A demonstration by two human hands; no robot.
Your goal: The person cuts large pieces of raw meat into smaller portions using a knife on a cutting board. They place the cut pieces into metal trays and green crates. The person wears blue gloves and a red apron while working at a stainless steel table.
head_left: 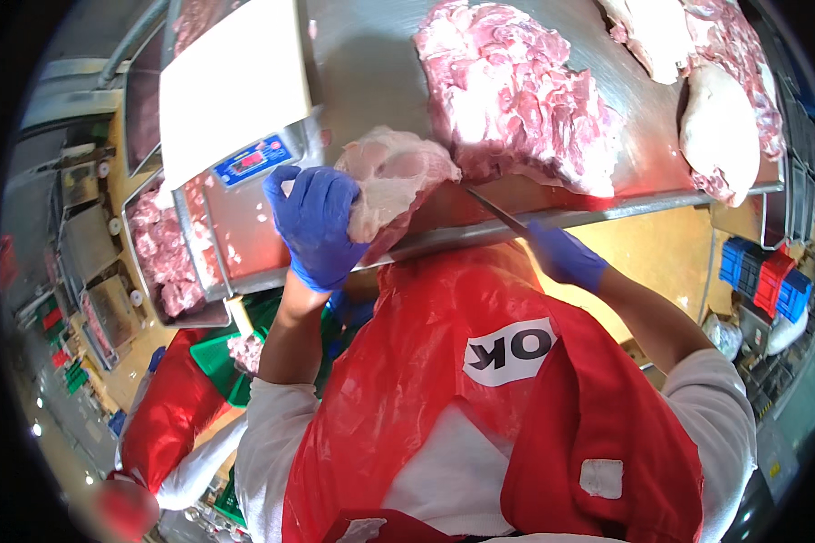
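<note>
Steel table [371, 54]: left hand [315, 224] grips meat cut [391, 176] (table's edge), right hand [563, 256] clenches knife [498, 214].

There is a single view, from a fisheye camera worn on the person's head, looking steeply down over the red apron [444, 389] in the lower middle of the frame. The steel bench [371, 54] fills the upper part, close by, its edges bending toward the rim. The floor shows far below at the left and right edges.
</note>
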